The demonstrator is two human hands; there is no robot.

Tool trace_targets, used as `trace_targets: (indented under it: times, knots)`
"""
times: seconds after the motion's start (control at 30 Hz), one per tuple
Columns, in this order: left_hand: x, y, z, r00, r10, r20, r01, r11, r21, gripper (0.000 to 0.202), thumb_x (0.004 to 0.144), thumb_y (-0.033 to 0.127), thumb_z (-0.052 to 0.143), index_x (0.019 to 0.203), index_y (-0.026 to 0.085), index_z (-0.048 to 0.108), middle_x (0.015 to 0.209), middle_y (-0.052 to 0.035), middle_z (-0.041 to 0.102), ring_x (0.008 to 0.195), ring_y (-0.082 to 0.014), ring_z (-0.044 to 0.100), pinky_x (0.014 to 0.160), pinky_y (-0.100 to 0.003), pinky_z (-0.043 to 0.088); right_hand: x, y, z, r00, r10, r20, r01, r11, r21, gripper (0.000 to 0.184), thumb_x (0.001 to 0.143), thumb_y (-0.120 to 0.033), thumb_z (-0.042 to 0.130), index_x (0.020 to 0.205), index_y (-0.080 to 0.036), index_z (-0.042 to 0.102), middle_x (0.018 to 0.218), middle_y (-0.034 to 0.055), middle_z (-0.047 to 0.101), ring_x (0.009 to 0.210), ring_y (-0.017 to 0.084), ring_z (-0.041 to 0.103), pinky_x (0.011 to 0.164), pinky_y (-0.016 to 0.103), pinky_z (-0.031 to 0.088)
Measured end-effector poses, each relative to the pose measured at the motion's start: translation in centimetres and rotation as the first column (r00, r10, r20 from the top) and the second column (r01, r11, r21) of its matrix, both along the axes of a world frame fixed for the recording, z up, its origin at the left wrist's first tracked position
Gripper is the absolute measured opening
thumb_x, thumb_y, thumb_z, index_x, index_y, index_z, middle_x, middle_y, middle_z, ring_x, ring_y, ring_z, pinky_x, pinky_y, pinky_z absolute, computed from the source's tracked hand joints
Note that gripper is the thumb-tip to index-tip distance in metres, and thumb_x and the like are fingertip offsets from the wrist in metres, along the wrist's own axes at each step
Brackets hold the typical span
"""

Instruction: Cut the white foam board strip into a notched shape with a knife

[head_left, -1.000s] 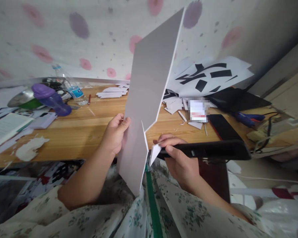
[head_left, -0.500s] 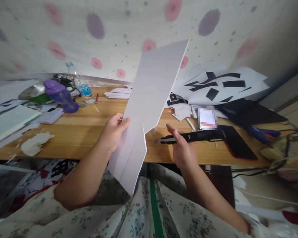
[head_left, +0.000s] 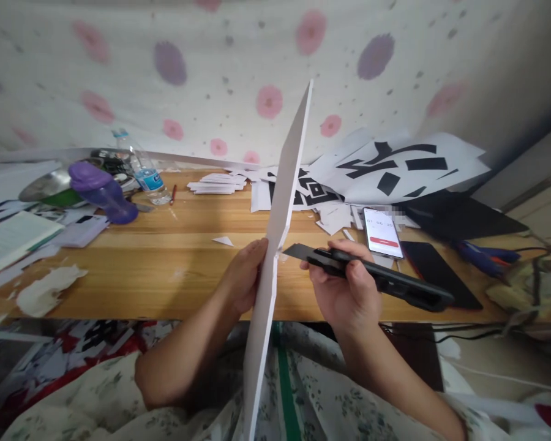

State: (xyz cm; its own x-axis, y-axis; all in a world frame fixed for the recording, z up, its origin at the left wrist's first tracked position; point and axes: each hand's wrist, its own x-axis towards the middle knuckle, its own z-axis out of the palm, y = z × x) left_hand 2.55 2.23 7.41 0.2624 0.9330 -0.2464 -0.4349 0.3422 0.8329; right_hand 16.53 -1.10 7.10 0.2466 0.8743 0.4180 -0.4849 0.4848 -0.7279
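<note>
A large white foam board (head_left: pixel 275 245) stands almost edge-on to me, running from my lap up past the wall. My left hand (head_left: pixel 243 278) is closed on its left face at mid-height. My right hand (head_left: pixel 349 288) grips a black utility knife (head_left: pixel 376 278), and the dark blade tip touches the board's right edge just beside my left fingers. A small white triangular offcut (head_left: pixel 223 241) lies on the wooden desk (head_left: pixel 165 269) behind my left hand.
A lit phone (head_left: pixel 384 231) and a dark tablet lie at the right. White sheets with bold black shapes (head_left: pixel 395 165) lean at the back right. A purple bottle (head_left: pixel 101 193), water bottle (head_left: pixel 142 171), open book (head_left: pixel 13 233) and crumpled tissue (head_left: pixel 46 288) sit left. Cables trail at the far right.
The board has turned from face-on to nearly edge-on. My right hand has closed round the knife and brought its blade to the board's edge. A small offcut now lies on the desk.
</note>
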Motion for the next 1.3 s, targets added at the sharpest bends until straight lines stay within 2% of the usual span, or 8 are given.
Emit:
trace_targets:
  times: [0.17,0.33,0.47,0.7,0.9,1.1,1.2,1.3]
  knots:
    - [1.1,-0.6,-0.3,0.994,-0.095,0.056,0.099,0.993,-0.059,0.049,0.058,0.056,0.080,0.060,0.021,0.045,0.051,0.0054,0.037,0.043,-0.0066,0.027,0.040,-0.024,0.020,-0.2,0.8,-0.1,1.000,0.007,0.018,-0.007,1.000,-0.006,0.023,0.073,-0.047,0.074,0.088,-0.030,0.073,0.068,-0.0031,0.067,0.050,0.012,0.056,0.056,0.031,0.051]
    - [1.3,-0.7,-0.6,0.979,-0.169,0.114,0.179,0.980,-0.090,0.042,0.060,0.047,0.079,0.061,0.020,0.048,0.052,0.0059,0.035,0.042,-0.0046,0.027,0.043,-0.024,0.017,-0.1,0.4,-0.5,0.999,0.004,0.041,-0.005,1.000,0.015,0.020,0.076,-0.045,0.072,0.089,-0.030,0.073,0.072,-0.0021,0.068,0.053,0.012,0.057,0.053,0.029,0.047]
    - [1.4,-0.9,-0.5,0.977,-0.173,0.126,0.186,0.978,-0.099,0.041,0.059,0.044,0.080,0.063,0.020,0.046,0.051,0.0067,0.034,0.041,-0.0042,0.024,0.043,-0.024,0.014,-0.2,0.1,-0.2,0.998,-0.036,0.056,0.035,0.999,0.014,0.020,0.074,-0.045,0.074,0.087,-0.029,0.073,0.076,-0.0012,0.069,0.052,0.012,0.058,0.049,0.028,0.046]
    - [1.6,-1.0,-0.7,0.978,-0.166,0.129,0.179,0.979,-0.096,0.049,0.055,0.050,0.082,0.063,0.022,0.042,0.050,0.0066,0.034,0.041,-0.0048,0.025,0.042,-0.024,0.014,-0.4,-0.2,0.3,0.994,-0.081,0.079,0.077,0.996,0.054,0.017,0.072,-0.043,0.074,0.083,-0.030,0.075,0.075,-0.0005,0.072,0.050,0.012,0.059,0.044,0.027,0.047]
    - [1.6,-1.0,-0.8,0.986,-0.135,0.102,0.143,0.987,-0.079,0.044,0.059,0.050,0.080,0.066,0.022,0.046,0.052,0.0060,0.036,0.043,-0.0068,0.029,0.042,-0.025,0.020,-0.6,-0.4,0.0,0.997,-0.062,0.044,0.061,0.998,0.033,0.014,0.074,-0.039,0.073,0.084,-0.029,0.075,0.077,-0.0001,0.073,0.051,0.012,0.059,0.045,0.027,0.047]
    - [1.6,-0.7,-0.8,0.999,-0.040,0.021,0.041,0.999,-0.030,0.039,0.065,0.053,0.076,0.073,0.022,0.054,0.054,0.0058,0.042,0.045,-0.0083,0.033,0.044,-0.025,0.029,-0.2,-0.8,0.5,0.990,0.087,-0.110,-0.093,0.995,-0.045,0.017,0.082,-0.044,0.065,0.087,-0.030,0.072,0.047,-0.0066,0.056,0.047,0.013,0.053,0.062,0.032,0.053]
    - [0.8,-0.2,-1.0,0.993,0.056,-0.106,-0.047,0.996,0.081,0.044,0.066,0.059,0.073,0.074,0.022,0.051,0.058,0.0058,0.048,0.049,-0.0098,0.041,0.047,-0.024,0.035,0.9,-0.9,0.5,0.985,0.112,-0.130,-0.121,0.991,-0.060,0.017,0.081,-0.042,0.064,0.086,-0.029,0.073,0.045,-0.0073,0.053,0.044,0.010,0.050,0.063,0.031,0.054]
    - [-1.0,0.9,-1.0,0.951,0.158,-0.267,-0.094,0.967,0.235,0.043,0.067,0.057,0.072,0.080,0.021,0.052,0.070,0.0044,0.056,0.060,-0.0117,0.051,0.056,-0.024,0.040,2.4,-0.9,-0.1,0.993,0.020,-0.120,-0.028,0.997,-0.067,0.016,0.075,-0.038,0.067,0.081,-0.026,0.074,0.052,-0.0059,0.057,0.041,0.007,0.045,0.057,0.029,0.053]
